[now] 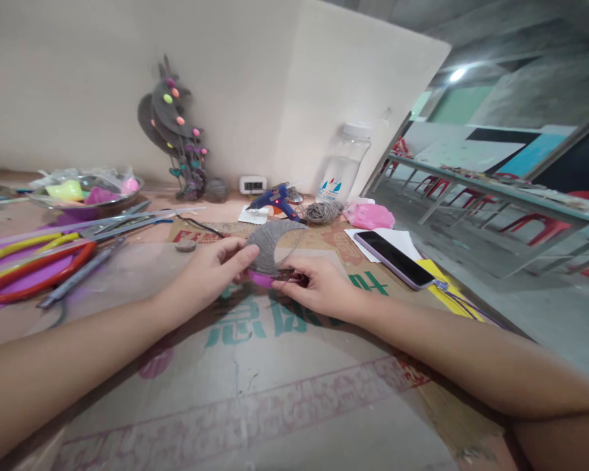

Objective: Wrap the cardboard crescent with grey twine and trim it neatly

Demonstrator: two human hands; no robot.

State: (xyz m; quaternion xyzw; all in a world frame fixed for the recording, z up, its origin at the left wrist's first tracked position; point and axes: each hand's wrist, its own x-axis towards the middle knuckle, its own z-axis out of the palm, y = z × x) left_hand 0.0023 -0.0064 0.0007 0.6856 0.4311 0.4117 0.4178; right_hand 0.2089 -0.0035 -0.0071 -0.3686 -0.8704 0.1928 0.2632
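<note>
A crescent moon shape [264,245] wound in grey yarn stands above the cardboard, its lower part [261,280] still bare and bright purple. My left hand [213,268] is closed on its left edge, thumb in front. At the lower right of the crescent, my right hand [319,284] has its fingers pinched together by the purple end. A thin strand of grey yarn [290,247] runs down to these fingers. Something dark shows between them, too unclear to name. Behind the crescent lies a loose ball of grey yarn [322,211].
A blue glue gun [277,199], small clock [252,185] and water bottle [342,167] stand behind. A finished moon hanging [171,124] leans on the wall. Scissors with red handles [44,278] and a metal bowl [91,206] lie left; a phone [393,260] lies right.
</note>
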